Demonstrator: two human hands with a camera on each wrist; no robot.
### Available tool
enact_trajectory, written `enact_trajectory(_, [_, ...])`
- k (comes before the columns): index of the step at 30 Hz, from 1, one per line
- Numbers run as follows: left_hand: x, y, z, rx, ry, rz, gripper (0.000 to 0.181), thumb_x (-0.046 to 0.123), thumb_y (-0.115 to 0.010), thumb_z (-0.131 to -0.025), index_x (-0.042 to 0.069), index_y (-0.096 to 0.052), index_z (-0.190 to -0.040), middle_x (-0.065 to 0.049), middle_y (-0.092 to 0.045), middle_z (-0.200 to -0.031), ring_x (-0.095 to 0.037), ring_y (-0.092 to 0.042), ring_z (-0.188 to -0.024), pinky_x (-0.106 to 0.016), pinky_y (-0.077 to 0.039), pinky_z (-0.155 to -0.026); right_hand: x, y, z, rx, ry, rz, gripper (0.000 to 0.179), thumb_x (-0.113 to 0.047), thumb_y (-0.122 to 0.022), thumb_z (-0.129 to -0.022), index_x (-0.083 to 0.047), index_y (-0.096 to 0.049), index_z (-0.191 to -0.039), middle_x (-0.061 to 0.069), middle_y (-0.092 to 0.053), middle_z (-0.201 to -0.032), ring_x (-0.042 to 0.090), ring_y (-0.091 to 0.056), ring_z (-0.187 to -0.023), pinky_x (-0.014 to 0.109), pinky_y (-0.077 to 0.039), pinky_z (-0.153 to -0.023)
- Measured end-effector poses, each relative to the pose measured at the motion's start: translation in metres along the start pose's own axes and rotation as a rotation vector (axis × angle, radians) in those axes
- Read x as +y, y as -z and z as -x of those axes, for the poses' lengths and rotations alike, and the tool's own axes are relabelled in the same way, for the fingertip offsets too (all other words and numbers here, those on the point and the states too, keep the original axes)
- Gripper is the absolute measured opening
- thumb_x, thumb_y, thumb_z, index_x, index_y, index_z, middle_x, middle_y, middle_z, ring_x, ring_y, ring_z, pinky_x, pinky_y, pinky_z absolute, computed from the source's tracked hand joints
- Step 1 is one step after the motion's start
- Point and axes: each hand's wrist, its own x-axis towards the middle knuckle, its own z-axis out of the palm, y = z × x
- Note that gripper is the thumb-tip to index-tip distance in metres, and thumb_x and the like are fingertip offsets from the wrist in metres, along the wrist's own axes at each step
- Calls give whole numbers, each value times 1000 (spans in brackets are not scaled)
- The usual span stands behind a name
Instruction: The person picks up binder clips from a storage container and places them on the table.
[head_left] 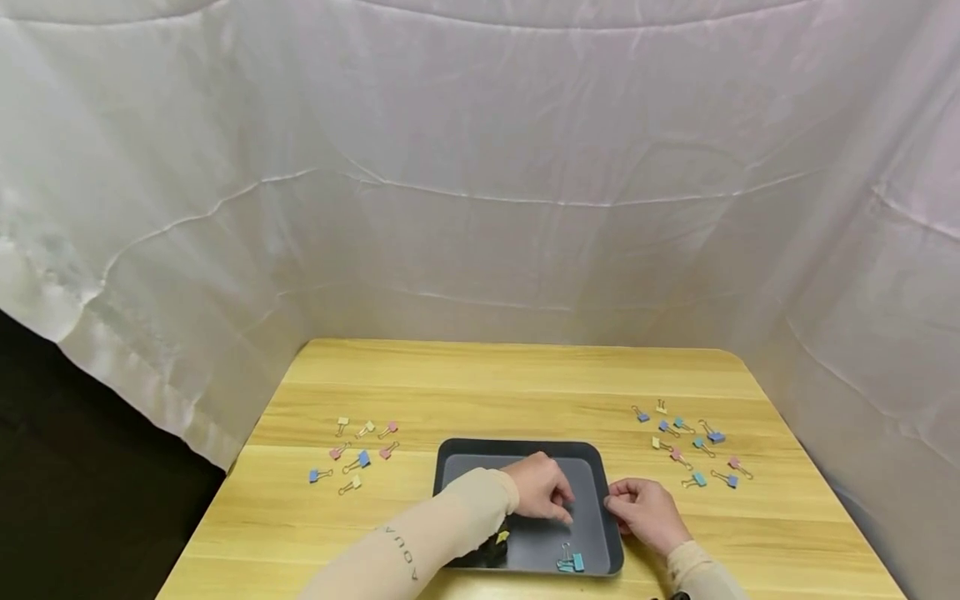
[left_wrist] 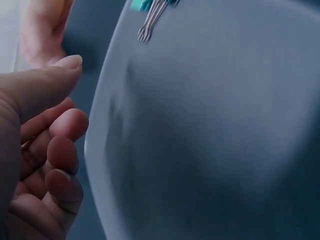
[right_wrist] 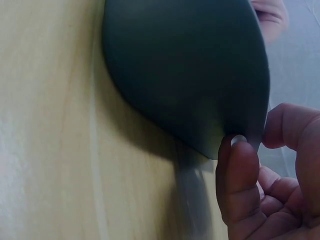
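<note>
A dark grey rectangular tray (head_left: 600, 542) stands near the front of the table. My left hand (head_left: 542, 487) is over its inside, fingers loosely bent and nothing between them; the left wrist view shows the thumb and fingertips (left_wrist: 69, 125) apart. At the tray's right wall, my right hand (head_left: 647, 512) pinches the rim between thumb and fingers, and the right wrist view shows the thumb (right_wrist: 242, 167) against the outer wall. Teal binder clips (head_left: 572, 562) lie in the tray's front right corner. A yellow binder clip (head_left: 502, 537) shows beside the left sleeve, partly hidden.
Several binder clips in yellow, pink and blue (head_left: 363, 458) lie scattered left of the tray. Another loose group, with teal ones (head_left: 699, 479) too, lies to its right. Pale cloth (head_left: 525, 250) hangs behind and beside the wooden table (head_left: 465, 400).
</note>
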Motion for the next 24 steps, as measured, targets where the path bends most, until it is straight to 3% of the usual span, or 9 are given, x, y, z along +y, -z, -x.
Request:
enact_trajectory(8, [16, -12, -9, -147, -93, -46, 24, 39, -83, -73, 23, -77, -89, 23, -59, -66, 18, -47, -59, -2, -39, -59, 1, 0, 0, -4, -5, -3, 21, -4, -69, -76, 5, -68, -95, 5, -66, -74, 18, -60, -57, 31, -52, -50])
enact_trajectory(19, [23, -14, -14, -253, -130, -96, 27, 45, -85, -69, 27, -77, -88, 25, -57, -63, 17, -47, -58, -2, -38, -58, 0, 2, 1, -20, 10, 7, 22, -4, -69, -77, 7, -67, -96, 7, -67, -74, 16, -59, -55, 30, -52, -50])
enact_trajectory(24, [27, -15, -16, -268, -151, -119, 24, 44, -85, -69, 28, -75, -83, 24, -58, -64, 16, -47, -58, -3, -38, -57, 1, 2, 1, -22, 12, 9, 22, -4, -69, -76, 7, -67, -95, 7, -67, -74, 17, -59, -56, 30, -52, -50])
